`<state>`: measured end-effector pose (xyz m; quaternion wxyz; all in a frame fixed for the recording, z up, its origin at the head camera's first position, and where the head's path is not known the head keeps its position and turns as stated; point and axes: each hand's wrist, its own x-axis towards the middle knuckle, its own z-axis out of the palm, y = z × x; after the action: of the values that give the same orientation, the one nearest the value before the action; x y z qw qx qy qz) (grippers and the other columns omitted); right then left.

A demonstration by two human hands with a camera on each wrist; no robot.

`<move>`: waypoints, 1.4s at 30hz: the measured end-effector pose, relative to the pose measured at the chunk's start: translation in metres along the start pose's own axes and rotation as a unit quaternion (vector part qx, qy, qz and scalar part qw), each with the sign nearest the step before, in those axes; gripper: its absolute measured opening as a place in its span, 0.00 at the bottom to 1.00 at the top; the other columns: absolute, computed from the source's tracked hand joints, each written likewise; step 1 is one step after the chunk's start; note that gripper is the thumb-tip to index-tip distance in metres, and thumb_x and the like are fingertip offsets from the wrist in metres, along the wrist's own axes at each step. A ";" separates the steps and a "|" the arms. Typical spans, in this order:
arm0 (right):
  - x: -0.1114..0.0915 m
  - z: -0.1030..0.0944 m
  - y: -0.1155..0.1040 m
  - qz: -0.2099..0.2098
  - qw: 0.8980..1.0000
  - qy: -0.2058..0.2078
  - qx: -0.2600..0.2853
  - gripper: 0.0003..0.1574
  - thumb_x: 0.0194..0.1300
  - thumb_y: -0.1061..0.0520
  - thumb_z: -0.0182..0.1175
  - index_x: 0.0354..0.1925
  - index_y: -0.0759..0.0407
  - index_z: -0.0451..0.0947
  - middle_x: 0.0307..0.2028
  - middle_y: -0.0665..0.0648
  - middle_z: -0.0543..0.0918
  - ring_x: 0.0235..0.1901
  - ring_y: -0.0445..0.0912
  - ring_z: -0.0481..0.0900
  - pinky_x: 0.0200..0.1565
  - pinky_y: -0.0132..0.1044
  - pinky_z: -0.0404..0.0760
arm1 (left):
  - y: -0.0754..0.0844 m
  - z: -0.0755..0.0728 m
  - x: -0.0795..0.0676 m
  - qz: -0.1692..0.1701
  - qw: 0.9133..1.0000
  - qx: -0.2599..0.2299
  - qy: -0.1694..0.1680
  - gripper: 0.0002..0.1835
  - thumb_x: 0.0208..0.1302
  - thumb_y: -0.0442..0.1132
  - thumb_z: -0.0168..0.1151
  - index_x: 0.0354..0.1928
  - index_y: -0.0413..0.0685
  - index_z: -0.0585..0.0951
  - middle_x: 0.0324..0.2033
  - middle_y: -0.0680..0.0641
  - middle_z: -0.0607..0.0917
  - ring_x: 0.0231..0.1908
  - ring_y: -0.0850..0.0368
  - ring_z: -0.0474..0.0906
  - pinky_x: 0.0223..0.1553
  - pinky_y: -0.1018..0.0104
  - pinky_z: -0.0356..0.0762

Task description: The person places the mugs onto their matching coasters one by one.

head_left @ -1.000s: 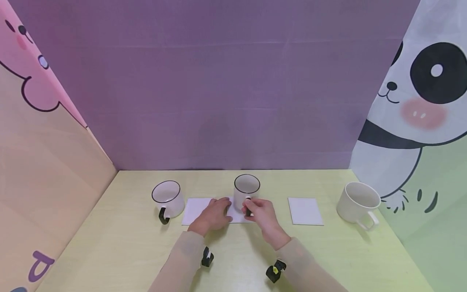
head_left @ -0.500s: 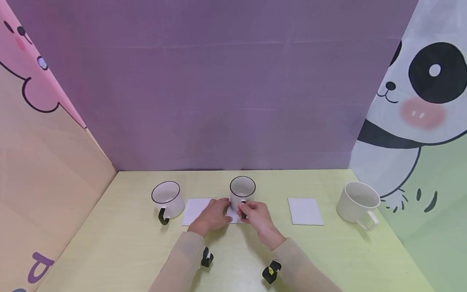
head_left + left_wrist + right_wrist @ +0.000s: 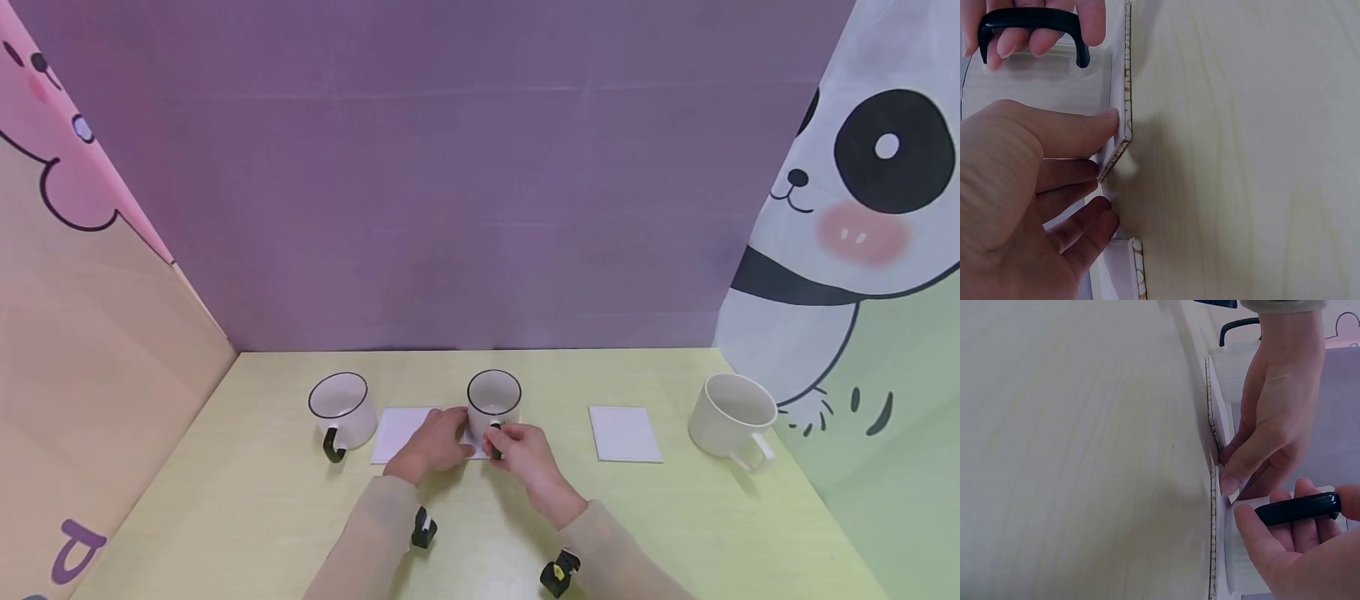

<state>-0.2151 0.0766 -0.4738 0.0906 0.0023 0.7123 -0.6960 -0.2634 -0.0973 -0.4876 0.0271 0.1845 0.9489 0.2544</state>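
My right hand (image 3: 528, 467) pinches the black handle of a white mug (image 3: 494, 393) with a dark rim. Upright, the mug sits at a white cardboard square (image 3: 477, 448), overlapping most of it in the head view. To its left, my left hand (image 3: 437, 442) rests with thumb and fingers extended over that square's left edge. The left wrist view shows the thumb (image 3: 1075, 132) at the square's front corner and the other fingers along its side. A second white square (image 3: 399, 430) lies just left, partly under the left hand.
Left on the table stands another dark-rimmed mug (image 3: 343, 410) with a black handle. A third white square (image 3: 626, 433) lies right of centre. Farther right is an all-white mug (image 3: 733, 417). A purple backdrop (image 3: 465, 183) rises behind the table, with printed cloth on both sides.
My right hand has shifted the mug left and a little toward me. The left hand has stayed at the square's edge.
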 end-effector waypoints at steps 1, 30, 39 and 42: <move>0.000 0.000 0.000 0.001 1.000 0.000 0.000 0.18 0.76 0.58 0.57 0.44 0.77 0.79 0.34 0.57 0.83 0.39 0.45 0.81 0.52 0.48 0.84 | 0.000 0.000 0.000 -0.001 1.000 -0.002 0.000 0.24 0.56 0.37 0.73 0.56 0.40 0.81 0.53 0.44 0.84 0.51 0.44 0.74 0.57 0.49 0.73; -0.029 -0.076 -0.039 -0.126 0.938 0.048 -0.320 0.12 0.73 0.55 0.60 0.45 0.61 0.85 0.38 0.52 0.88 0.42 0.48 0.83 0.47 0.48 0.81 | -0.001 -0.002 0.001 -0.023 1.000 -0.010 -0.016 0.34 0.58 0.38 0.73 0.67 0.40 0.76 0.64 0.43 0.79 0.58 0.44 0.71 0.65 0.47 0.69; -0.039 -0.107 -0.046 -0.145 0.925 0.073 -0.343 0.15 0.74 0.54 0.59 0.49 0.64 0.84 0.41 0.55 0.88 0.42 0.51 0.86 0.48 0.49 0.83 | -0.001 0.001 0.001 -0.015 1.000 -0.013 -0.014 0.32 0.57 0.37 0.73 0.64 0.39 0.77 0.59 0.43 0.82 0.54 0.45 0.72 0.62 0.49 0.70; -0.043 -0.118 -0.048 -0.148 0.921 0.086 -0.350 0.15 0.75 0.54 0.59 0.49 0.64 0.84 0.41 0.56 0.88 0.41 0.51 0.86 0.48 0.48 0.83 | 0.000 0.000 0.001 -0.015 1.000 -0.013 -0.013 0.32 0.56 0.37 0.73 0.64 0.39 0.77 0.58 0.43 0.82 0.53 0.45 0.72 0.61 0.50 0.71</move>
<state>-0.1941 0.1973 -0.4188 -0.0804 -0.0749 0.9076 -0.4052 -0.2643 -0.0971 -0.4882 0.0451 0.1735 0.9477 0.2639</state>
